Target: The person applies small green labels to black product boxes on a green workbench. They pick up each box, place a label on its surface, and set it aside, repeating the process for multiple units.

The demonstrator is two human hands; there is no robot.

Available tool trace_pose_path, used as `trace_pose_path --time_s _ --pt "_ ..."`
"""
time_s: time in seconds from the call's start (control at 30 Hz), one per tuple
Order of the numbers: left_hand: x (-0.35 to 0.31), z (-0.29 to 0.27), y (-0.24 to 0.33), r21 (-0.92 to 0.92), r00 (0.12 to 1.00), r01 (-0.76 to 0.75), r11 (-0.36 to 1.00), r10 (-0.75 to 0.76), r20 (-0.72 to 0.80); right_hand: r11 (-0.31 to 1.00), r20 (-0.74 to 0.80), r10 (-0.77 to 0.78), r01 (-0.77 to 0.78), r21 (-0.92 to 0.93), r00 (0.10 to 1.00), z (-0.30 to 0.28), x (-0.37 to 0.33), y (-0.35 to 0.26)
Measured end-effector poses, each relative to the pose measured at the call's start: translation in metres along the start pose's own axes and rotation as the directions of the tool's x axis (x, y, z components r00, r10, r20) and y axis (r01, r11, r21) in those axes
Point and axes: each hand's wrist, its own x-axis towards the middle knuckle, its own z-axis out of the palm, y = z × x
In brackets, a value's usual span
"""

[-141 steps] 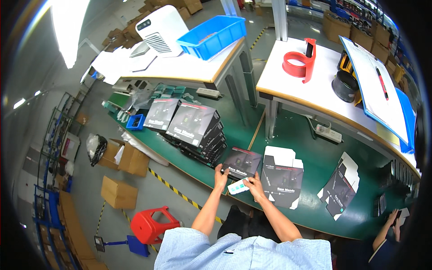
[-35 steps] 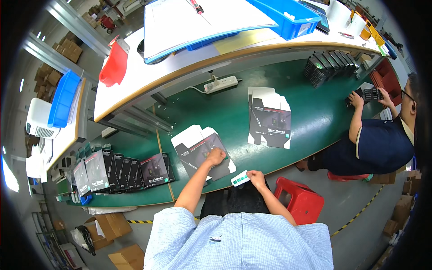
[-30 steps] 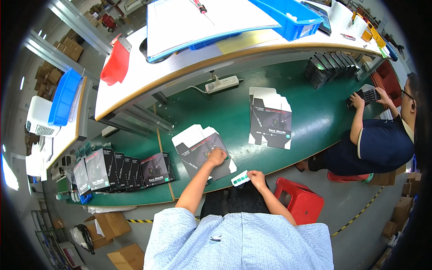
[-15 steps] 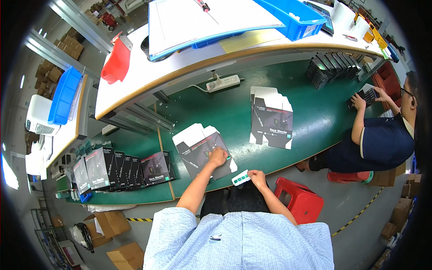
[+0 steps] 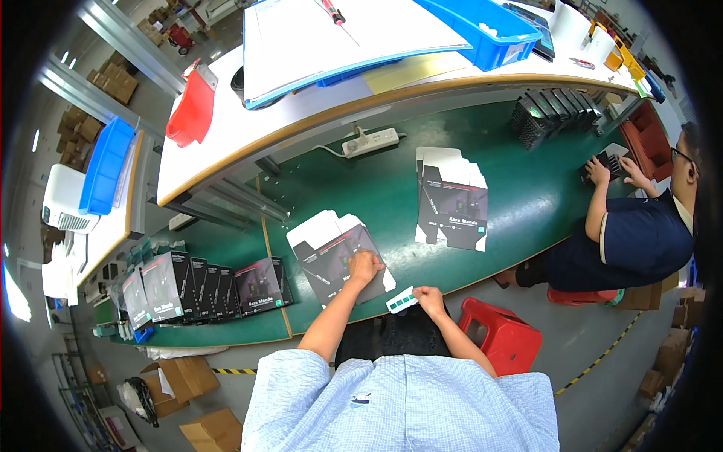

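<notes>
A stack of flattened black-and-white cartons (image 5: 322, 265) lies on the green bench in front of me. My left hand (image 5: 365, 267) rests on its right part, fingers bent and pressed together at the printed face; whatever is under the fingertips is hidden. Beside the stack's lower right corner, at the bench's near edge, my right hand (image 5: 430, 300) pinches a small white sheet of green stickers (image 5: 402, 300) by its right end. A second stack of flattened cartons (image 5: 452, 203) lies farther right, out of reach of both hands.
Several made-up black boxes (image 5: 169, 282) stand at the left. A white power strip (image 5: 370, 142) lies under the raised white shelf (image 5: 316, 114). At the right a co-worker (image 5: 640, 233) handles a black box near a row of black units (image 5: 553, 117). A red stool (image 5: 503, 335) stands by my right arm.
My left hand has shifted slightly and its fingers have turned rightward, covering a green patch that showed beside them. The right hand stays nearly still. The co-worker's far hand has moved on the box.
</notes>
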Motion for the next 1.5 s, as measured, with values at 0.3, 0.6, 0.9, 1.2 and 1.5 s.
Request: trace_pose_path --time_s 0.3,0.6,0.9,1.2,1.5 --pt "0.018 0.003 -0.020 -0.060 0.982 -0.017 0.998 0.005 -0.190 1.000 0.025 -0.012 0.013 -0.029 1.000 -0.005 -0.002 -0.008" --pt "-0.061 -0.011 -0.033 0.047 0.720 0.203 0.978 -0.117 -0.684 0.993 0.111 0.012 -0.025 0.118 0.994 0.006 0.021 0.033" --pt "-0.101 -0.016 -0.064 -0.196 0.575 0.644 0.739 -0.638 -0.512 0.993 0.268 -0.072 0.043 0.111 0.961 -0.017 0.017 0.018" --pt "-0.087 -0.029 -0.026 -0.678 0.723 -0.035 0.735 -0.450 -0.525 0.926 0.400 0.065 -0.205 0.317 0.914 -0.068 0.003 0.020" --pt "0.019 0.047 0.171 -0.855 0.957 -0.140 0.500 -0.154 -0.246 0.857 0.305 0.128 -0.260 0.445 0.944 -0.121 -0.009 0.046"
